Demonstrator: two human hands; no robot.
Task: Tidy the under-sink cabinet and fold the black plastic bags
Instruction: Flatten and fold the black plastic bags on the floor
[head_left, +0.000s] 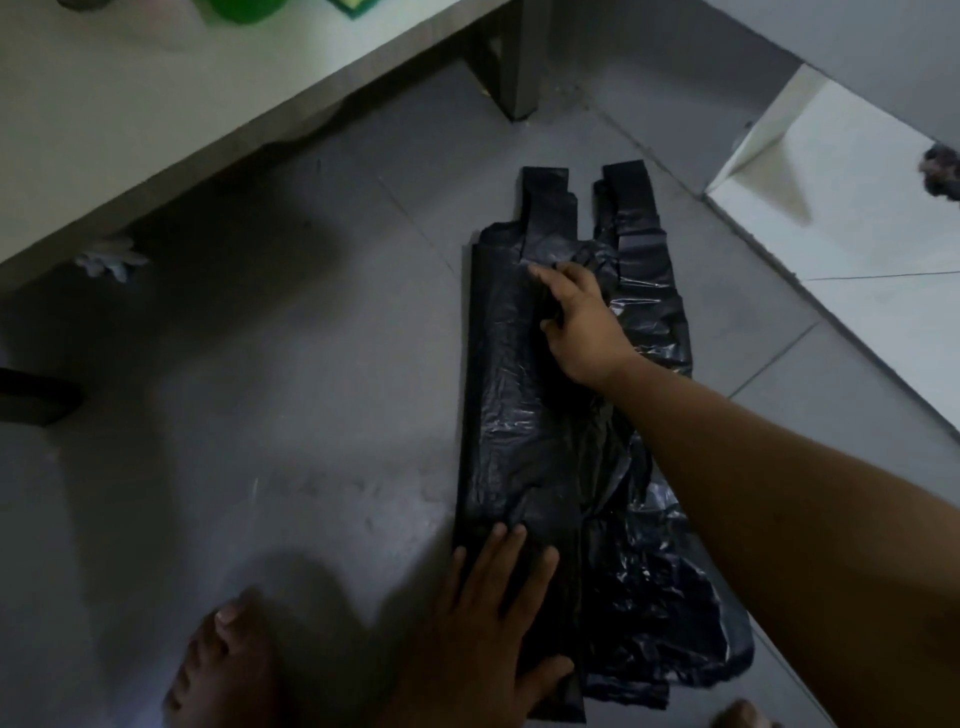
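A black plastic bag (514, 415) lies flat on the grey tiled floor, its two handles pointing away from me. Its left half is folded into a long smooth strip; the right half is crumpled. My left hand (488, 623) presses flat on the bag's near end, fingers straight and spread. Stretched out across the bag, my right hand (579, 322) rests palm down on its upper part below the handles, fingers extended along a fold.
A counter edge (218, 135) runs across the upper left, with a leg (511, 62) behind the bag. A white raised step (841, 208) lies to the right. My bare foot (223, 670) is at the bottom left. A crumpled pale scrap (109, 260) sits under the counter.
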